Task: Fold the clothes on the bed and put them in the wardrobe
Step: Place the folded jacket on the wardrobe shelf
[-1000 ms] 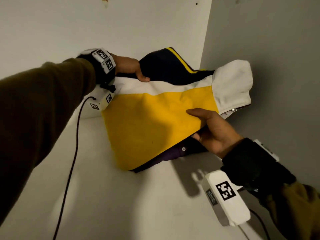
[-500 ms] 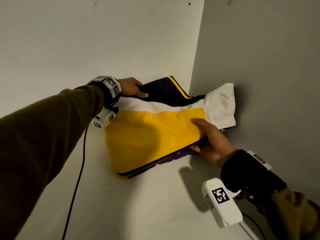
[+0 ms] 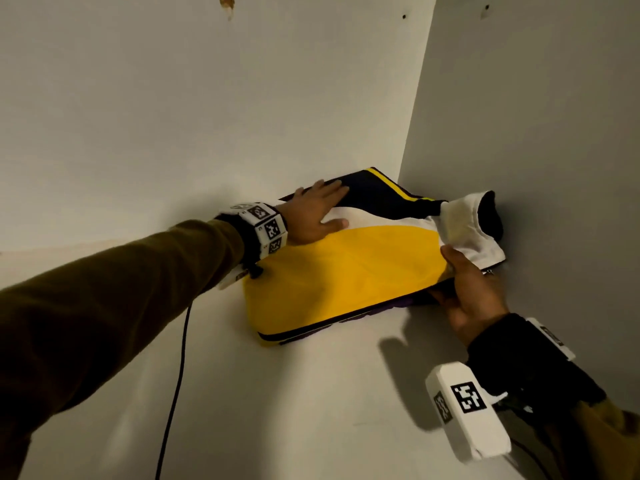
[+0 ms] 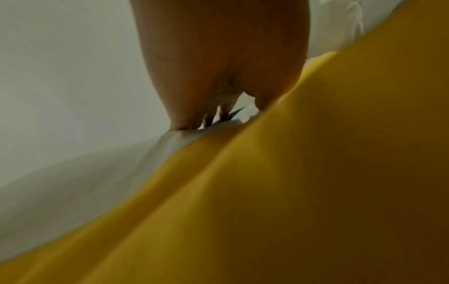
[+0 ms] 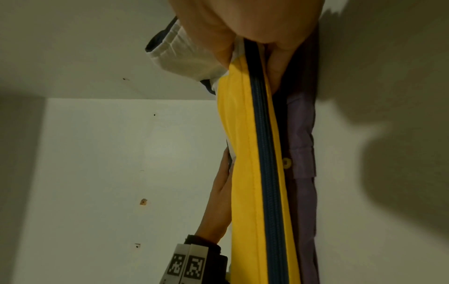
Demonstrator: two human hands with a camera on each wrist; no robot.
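The left hand's fingers (image 3: 329,192) lie straight and flat, pressing down on the far edge of the folded jacket (image 3: 332,271) at about ten o'clock on the pile; nothing is gripped there, it is a plain palm-down press. The right hand (image 3: 474,292) works differently: its thumb sits on top at the seam between yellow and white while the other fingers (image 5: 277,65) curl in under the jacket's edge, pinching the near right side at roughly four o'clock, above a purple garment (image 5: 303,153) that lies beneath.

The jacket is down on the wardrobe shelf (image 3: 311,393), tucked into the back right corner, its white collar part (image 3: 464,230) bunched up against the side wall (image 3: 536,133) at two o'clock. The dark zip (image 5: 264,173) runs along the near edge.

To my eye this is soft, light, slightly padded cloth with a smooth face, so it will slump and slide over the purple layer rather than hold shape. Flat pressure from above keeps the fold; lifting one corner alone would probably let it spill open. The thick folded edge by the zip looks like the firmest hold. The bunched collar likely wants flattening, and the right fingers need sliding out without dragging layers along.
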